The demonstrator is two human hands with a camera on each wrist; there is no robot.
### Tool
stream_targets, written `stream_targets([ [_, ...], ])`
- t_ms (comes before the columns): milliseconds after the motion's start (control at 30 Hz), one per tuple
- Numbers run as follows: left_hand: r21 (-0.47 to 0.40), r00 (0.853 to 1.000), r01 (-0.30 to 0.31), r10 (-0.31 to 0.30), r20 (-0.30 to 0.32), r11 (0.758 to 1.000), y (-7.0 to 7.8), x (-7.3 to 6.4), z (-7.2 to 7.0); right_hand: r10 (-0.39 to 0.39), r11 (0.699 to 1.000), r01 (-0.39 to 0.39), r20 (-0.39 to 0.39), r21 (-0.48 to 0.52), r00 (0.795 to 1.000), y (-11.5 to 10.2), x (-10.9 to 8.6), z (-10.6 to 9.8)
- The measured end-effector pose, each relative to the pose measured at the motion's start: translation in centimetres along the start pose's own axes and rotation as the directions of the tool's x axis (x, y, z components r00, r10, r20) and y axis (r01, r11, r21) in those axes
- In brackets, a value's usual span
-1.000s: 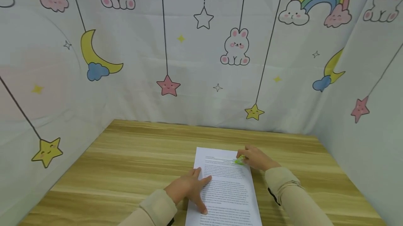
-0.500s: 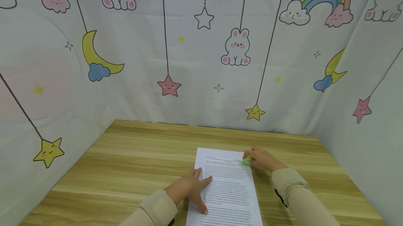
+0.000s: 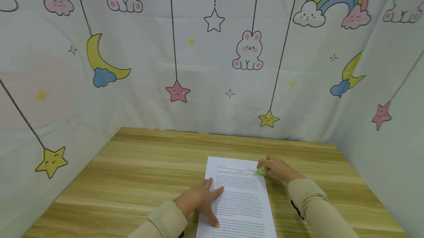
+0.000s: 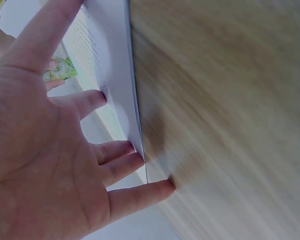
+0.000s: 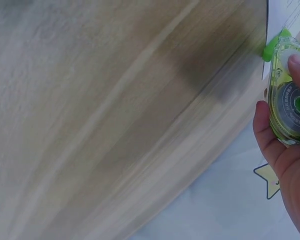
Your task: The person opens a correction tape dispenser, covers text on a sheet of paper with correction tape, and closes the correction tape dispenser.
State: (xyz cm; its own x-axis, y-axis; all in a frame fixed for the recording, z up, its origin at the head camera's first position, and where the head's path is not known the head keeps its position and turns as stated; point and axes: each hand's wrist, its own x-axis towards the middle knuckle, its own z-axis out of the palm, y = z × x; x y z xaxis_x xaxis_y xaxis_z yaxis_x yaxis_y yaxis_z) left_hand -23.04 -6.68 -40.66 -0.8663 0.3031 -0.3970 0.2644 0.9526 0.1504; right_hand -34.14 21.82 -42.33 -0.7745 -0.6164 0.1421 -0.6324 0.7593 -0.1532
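Observation:
A printed sheet of paper (image 3: 240, 201) lies on the wooden table, its text upside down in the head view. My left hand (image 3: 200, 198) rests on its left edge with fingers spread; in the left wrist view, one fingertip (image 4: 167, 186) reaches past the edge onto the wood. Near the sheet's top right corner, my right hand (image 3: 278, 168) grips a green correction tape (image 3: 260, 171). The right wrist view shows the clear case of this correction tape (image 5: 292, 100) between thumb and fingers, its green tip end (image 5: 272, 49) at the paper's edge.
The wooden table (image 3: 145, 164) extends on both sides of the sheet. A white curtain (image 3: 205, 112) printed with stars, moons and rabbits stands behind it and along both sides.
My right hand has slid right with the correction tape, from over the top text lines to near the paper's right edge. The left hand stays in place.

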Motion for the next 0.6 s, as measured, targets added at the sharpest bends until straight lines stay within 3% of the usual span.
stream_targets([
  [133, -0.012, 1.0, -0.001, 0.001, -0.004, 1.0, 0.0, -0.1, 0.1, 0.102, 0.993, -0.102, 0.012, 0.064, 0.995, -0.3, -0.1, -0.4],
  [267, -0.04, 1.0, -0.003, 0.003, 0.003, 0.999, -0.1, 0.0, 0.2, 0.205, 0.965, -0.203, 0.001, 0.165, 0.979, -0.4, -0.2, -1.3],
  [433, -0.039, 1.0, 0.003, -0.003, 0.004, 0.999, -0.2, 0.1, 0.3, 0.208, 0.963, -0.204, -0.002, 0.177, 0.978, -0.6, -0.5, -1.8],
  [600, -0.037, 1.0, 0.0, 0.0, -0.005, 0.999, -0.2, 0.2, 0.2, 0.199, 0.971, -0.187, -0.071, 0.148, 0.977, -1.1, -0.6, -1.3],
])
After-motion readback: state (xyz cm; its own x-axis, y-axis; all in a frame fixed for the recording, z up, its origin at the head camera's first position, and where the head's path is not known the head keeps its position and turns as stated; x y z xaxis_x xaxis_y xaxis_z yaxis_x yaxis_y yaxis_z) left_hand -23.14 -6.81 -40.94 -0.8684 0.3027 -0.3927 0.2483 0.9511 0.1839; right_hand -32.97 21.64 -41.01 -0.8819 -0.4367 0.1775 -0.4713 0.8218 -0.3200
